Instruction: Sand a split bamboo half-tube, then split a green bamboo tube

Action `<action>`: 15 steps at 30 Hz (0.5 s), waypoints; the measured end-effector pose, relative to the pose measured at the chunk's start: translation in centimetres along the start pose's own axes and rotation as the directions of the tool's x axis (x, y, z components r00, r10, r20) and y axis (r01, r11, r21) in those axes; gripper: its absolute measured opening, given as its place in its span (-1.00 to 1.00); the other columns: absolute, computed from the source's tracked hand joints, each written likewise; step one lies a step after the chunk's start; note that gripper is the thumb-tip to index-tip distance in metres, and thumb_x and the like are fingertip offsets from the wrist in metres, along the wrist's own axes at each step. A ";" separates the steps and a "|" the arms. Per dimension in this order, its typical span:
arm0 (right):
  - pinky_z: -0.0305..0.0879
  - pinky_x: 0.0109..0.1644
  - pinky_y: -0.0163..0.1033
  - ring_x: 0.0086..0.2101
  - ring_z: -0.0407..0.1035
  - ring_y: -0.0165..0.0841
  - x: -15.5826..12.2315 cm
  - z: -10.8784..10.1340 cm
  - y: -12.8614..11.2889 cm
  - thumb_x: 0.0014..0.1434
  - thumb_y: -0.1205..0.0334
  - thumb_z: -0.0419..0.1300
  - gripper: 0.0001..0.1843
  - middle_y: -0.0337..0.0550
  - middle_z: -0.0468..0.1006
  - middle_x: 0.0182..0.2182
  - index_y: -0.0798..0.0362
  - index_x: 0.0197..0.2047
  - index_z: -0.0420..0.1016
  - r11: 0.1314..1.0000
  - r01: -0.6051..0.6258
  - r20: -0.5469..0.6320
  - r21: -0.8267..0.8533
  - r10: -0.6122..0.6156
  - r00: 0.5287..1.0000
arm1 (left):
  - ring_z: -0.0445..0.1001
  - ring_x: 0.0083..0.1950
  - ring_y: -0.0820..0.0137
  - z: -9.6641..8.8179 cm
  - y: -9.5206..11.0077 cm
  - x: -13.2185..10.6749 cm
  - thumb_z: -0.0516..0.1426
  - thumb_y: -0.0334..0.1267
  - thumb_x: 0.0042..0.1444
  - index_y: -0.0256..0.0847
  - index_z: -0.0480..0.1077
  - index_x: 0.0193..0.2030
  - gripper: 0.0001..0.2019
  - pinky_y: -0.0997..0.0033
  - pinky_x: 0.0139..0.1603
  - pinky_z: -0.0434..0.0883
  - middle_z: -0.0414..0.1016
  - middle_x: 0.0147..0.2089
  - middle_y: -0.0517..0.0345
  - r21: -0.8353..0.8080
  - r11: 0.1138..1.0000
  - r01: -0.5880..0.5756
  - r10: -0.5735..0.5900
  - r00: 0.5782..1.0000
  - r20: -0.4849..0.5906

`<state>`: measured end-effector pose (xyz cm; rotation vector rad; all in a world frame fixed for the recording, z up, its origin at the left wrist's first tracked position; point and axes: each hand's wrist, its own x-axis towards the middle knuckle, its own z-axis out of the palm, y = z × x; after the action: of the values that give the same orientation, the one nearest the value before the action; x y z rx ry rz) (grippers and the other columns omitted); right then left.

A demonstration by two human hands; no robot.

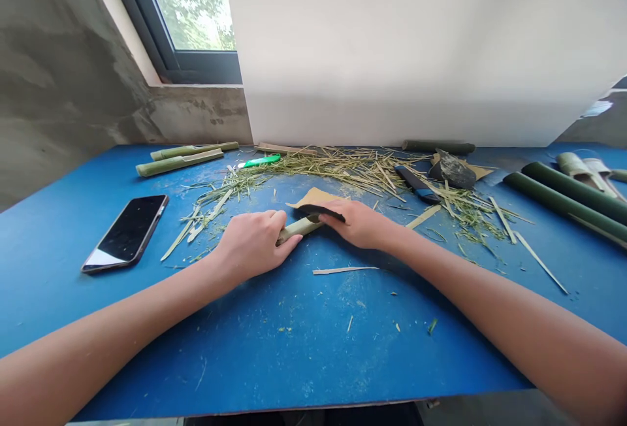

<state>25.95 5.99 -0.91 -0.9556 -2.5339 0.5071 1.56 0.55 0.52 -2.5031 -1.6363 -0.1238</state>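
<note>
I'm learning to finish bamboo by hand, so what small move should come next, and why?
Probably a light stroke of the sandpaper along the bamboo: the left hand grips one end, and the right hand holds the sandpaper at the other.

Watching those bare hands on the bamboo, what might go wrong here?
The sandpaper in the right hand might slip and scrape the left hand, which grips the bamboo piece close by. Its edge might splinter into bare skin. Loose shavings could scratch the phone on the blue table.
</note>
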 end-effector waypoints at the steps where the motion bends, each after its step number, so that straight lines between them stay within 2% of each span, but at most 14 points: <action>1: 0.36 0.15 -0.05 0.05 0.50 -0.16 0.0 -0.5 0.6 0.46 0.06 -0.04 -0.54 -0.13 0.61 0.11 -0.12 0.30 0.45 0.997 -0.065 0.005 -0.030 0.065 0.998 | 0.56 -0.32 0.20 0.0 0.0 0.0 -0.05 0.16 0.32 -0.18 0.36 -0.26 -0.56 0.33 -0.44 0.17 0.60 -0.27 -0.01 -0.011 1.000 0.008 -0.008 1.000 0.007; 3: 0.40 0.00 -0.06 -0.13 0.55 -0.11 -0.1 -1.2 1.4 0.46 0.01 -0.05 -0.54 -0.07 0.68 -0.07 -0.05 0.19 0.55 0.970 -0.222 -0.015 -0.098 0.222 0.975 | 0.56 -0.33 0.20 -0.1 -0.2 0.1 -0.05 0.18 0.31 -0.18 0.37 -0.26 -0.55 0.33 -0.45 0.16 0.60 -0.28 0.00 -0.026 0.999 0.021 -0.020 1.000 0.020; 5: 0.40 -0.03 -0.07 -0.15 0.55 -0.09 -0.1 -1.1 1.3 0.45 0.00 -0.05 -0.53 -0.02 0.69 -0.11 0.01 0.12 0.59 0.952 -0.281 -0.071 -0.124 0.274 0.959 | 0.56 -0.33 0.19 -0.1 -0.4 0.2 -0.04 0.19 0.30 -0.17 0.38 -0.27 -0.54 0.33 -0.44 0.16 0.60 -0.30 0.01 -0.038 0.999 0.031 -0.030 0.999 0.026; 6: 0.38 0.01 -0.08 -0.10 0.55 -0.09 -0.2 -0.8 0.9 0.46 0.02 -0.05 -0.53 -0.02 0.68 -0.06 0.02 0.14 0.58 0.962 -0.250 -0.102 -0.108 0.240 0.966 | 0.56 -0.33 0.18 -0.2 -0.5 0.2 -0.03 0.20 0.29 -0.16 0.38 -0.27 -0.55 0.33 -0.44 0.16 0.60 -0.30 0.01 -0.047 0.998 0.036 -0.035 0.999 0.029; 8: 0.34 0.10 -0.14 0.03 0.50 -0.16 -0.2 0.2 0.0 0.47 0.05 -0.08 -0.54 -0.09 0.61 0.10 -0.04 0.25 0.48 0.994 -0.104 -0.120 -0.039 0.099 0.988 | 0.55 -0.33 0.17 -0.3 -0.6 0.3 -0.01 0.19 0.28 -0.14 0.38 -0.30 -0.56 0.33 -0.43 0.16 0.60 -0.31 0.03 -0.074 0.996 0.051 -0.048 0.998 0.042; 10: 0.32 0.10 -0.18 0.04 0.49 -0.21 -0.2 0.7 -0.3 0.49 0.04 -0.11 -0.53 -0.15 0.59 0.13 -0.09 0.30 0.41 1.000 -0.019 -0.099 0.004 0.019 0.995 | 0.55 -0.33 0.17 -0.4 -0.8 0.4 0.00 0.19 0.27 -0.13 0.36 -0.32 -0.57 0.33 -0.43 0.15 0.60 -0.32 0.04 -0.099 0.993 0.068 -0.061 0.996 0.065; 12: 0.35 -0.02 -0.17 -0.11 0.53 -0.19 -0.2 0.3 0.5 0.48 0.01 -0.12 -0.52 -0.09 0.67 -0.04 -0.03 0.16 0.52 0.992 -0.119 -0.084 -0.046 0.114 0.990 | 0.54 -0.33 0.17 -0.6 -0.8 0.4 -0.02 0.19 0.28 -0.13 0.34 -0.32 -0.57 0.33 -0.44 0.12 0.60 -0.32 0.05 -0.101 0.993 0.068 -0.060 0.995 0.082; 15: 0.31 -0.19 -0.15 -0.33 0.49 -0.16 -0.1 -1.3 2.8 0.45 -0.05 -0.09 -0.48 -0.03 0.65 -0.35 0.06 -0.21 0.59 0.915 -0.377 -0.181 -0.142 0.351 0.919 | 0.52 -0.37 0.18 -0.6 -0.5 0.3 -0.06 0.15 0.31 -0.14 0.32 -0.28 -0.59 0.33 -0.46 0.08 0.57 -0.34 0.04 -0.063 0.997 0.035 -0.030 0.996 0.082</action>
<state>28.15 8.17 -1.09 -1.4901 -2.2962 0.3015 1.21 0.90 1.23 -2.5614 -1.7311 -0.0804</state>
